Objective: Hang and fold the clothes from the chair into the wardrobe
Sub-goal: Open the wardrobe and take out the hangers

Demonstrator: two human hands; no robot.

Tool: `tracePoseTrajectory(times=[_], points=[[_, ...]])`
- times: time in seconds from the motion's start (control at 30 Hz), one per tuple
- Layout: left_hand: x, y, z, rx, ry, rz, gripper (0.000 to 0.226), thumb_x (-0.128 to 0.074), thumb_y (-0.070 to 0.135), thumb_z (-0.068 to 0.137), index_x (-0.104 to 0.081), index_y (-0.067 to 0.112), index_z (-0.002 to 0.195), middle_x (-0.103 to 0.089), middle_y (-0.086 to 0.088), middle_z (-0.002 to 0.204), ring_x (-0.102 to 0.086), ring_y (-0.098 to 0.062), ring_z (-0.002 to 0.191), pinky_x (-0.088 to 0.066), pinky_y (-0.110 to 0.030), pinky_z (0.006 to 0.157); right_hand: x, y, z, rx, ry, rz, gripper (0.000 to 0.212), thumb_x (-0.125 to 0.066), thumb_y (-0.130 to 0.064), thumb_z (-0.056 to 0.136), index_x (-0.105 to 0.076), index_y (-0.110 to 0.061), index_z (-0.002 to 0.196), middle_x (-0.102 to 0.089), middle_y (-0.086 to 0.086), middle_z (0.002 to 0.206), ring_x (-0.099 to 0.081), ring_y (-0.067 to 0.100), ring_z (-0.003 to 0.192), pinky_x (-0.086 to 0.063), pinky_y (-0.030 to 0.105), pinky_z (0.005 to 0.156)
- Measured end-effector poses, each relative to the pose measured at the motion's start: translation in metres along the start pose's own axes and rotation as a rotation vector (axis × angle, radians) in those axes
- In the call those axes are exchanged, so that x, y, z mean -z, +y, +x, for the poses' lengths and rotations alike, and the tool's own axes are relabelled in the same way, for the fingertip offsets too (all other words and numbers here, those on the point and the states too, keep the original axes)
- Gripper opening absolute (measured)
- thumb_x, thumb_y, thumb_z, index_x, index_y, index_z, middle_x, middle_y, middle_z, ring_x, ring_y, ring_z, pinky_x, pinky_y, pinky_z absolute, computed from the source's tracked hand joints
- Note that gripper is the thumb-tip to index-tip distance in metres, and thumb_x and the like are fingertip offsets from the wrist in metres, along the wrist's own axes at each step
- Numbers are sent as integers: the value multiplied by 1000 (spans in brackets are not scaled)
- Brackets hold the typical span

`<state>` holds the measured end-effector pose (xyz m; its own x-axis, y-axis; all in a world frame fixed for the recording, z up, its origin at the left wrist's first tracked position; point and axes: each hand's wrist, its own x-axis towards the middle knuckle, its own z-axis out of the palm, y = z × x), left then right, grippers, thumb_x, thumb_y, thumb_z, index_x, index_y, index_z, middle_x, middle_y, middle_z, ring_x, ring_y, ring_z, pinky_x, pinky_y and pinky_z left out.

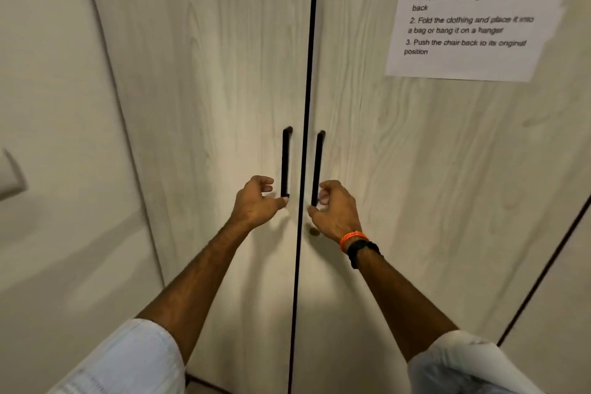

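Observation:
The wardrobe fills the view, its two pale wood-grain doors [224, 73] shut along a dark centre gap. Each door carries a black vertical bar handle. My left hand [256, 201] is beside the lower end of the left handle [285, 163], fingers curved and apart from the bar, thumb tip at its bottom. My right hand [335, 208] is at the lower end of the right handle [317, 166], fingers curved just right of the bar and not closed round it. No clothes or chair are in view.
A printed instruction sheet [473, 16] is stuck on the upper part of the right door. A plain wall [48, 105] with a light switch plate [9, 176] lies to the left. Another door panel [563, 313] adjoins at lower right.

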<state>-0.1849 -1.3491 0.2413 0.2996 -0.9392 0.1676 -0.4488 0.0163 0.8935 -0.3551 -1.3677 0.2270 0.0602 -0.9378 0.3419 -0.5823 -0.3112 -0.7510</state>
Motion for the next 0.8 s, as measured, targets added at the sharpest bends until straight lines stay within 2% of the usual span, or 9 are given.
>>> tracePoseTrajectory(times=[0.07, 0.17, 0.27, 0.33, 0.43, 0.5, 0.57, 0.8], points=[[-2, 4, 24, -46, -29, 1, 57, -81, 24, 80, -53, 15, 129, -58, 2, 119, -58, -16, 106, -50, -31, 96, -7, -7, 17, -21, 86, 0, 56, -76, -17, 81, -51, -9, 130, -60, 8, 121, -58, 24, 110, -50, 38, 99], [-9, 11, 51, -116, -50, -54, 44, -76, 19, 85, -56, 13, 123, -62, 3, 109, -61, -15, 101, -49, -26, 93, -17, -13, 36, -50, 121, 50, 49, -73, -12, 84, -53, -6, 128, -65, 8, 117, -61, 23, 107, -52, 34, 97], [-19, 12, 70, -160, -51, -100, 22, -68, 19, 92, -63, 14, 112, -69, 0, 103, -65, -15, 95, -52, -26, 88, -24, -16, 50, -63, 168, 75, 26, -66, -11, 88, -61, -8, 113, -67, 3, 98, -64, 19, 90, -55, 29, 86], [-24, 10, 76, -185, -83, -156, 9, -63, 14, 95, -64, 15, 104, -71, -3, 95, -69, -16, 88, -56, -29, 86, -29, -16, 58, -73, 199, 102, 13, -67, -12, 88, -64, -13, 101, -67, -2, 89, -63, 13, 81, -53, 20, 76], [-29, 8, 79, -214, -131, -198, 10, -55, 8, 99, -64, 11, 99, -71, -5, 86, -70, -15, 79, -58, -25, 76, -37, -16, 64, -95, 244, 113, 7, -69, -13, 86, -66, -14, 91, -66, -5, 82, -61, 8, 76, -44, 11, 64], [-30, 7, 79, -215, -143, -210, 13, -52, 7, 100, -64, 10, 98, -68, -3, 81, -66, -11, 71, -54, -19, 67, -42, -16, 62, -96, 276, 121, 6, -67, -10, 85, -66, -14, 90, -66, -5, 81, -61, 8, 74, -42, 10, 61], [-31, 5, 78, -227, -153, -206, 13, -50, 7, 100, -63, 10, 98, -66, -1, 78, -63, -9, 68, -52, -15, 64, -45, -15, 58, -97, 300, 130, 6, -65, -11, 85, -65, -14, 90, -65, -5, 80, -60, 6, 72, -43, 11, 61], [-28, -3, 69, -230, -158, -238, 11, -52, 7, 100, -61, 10, 103, -67, -3, 89, -65, -8, 79, -53, -11, 72, -44, -20, 51, -122, 275, 135, 7, -63, -9, 86, -60, -13, 92, -62, -4, 80, -60, 11, 74, -50, 23, 71]])
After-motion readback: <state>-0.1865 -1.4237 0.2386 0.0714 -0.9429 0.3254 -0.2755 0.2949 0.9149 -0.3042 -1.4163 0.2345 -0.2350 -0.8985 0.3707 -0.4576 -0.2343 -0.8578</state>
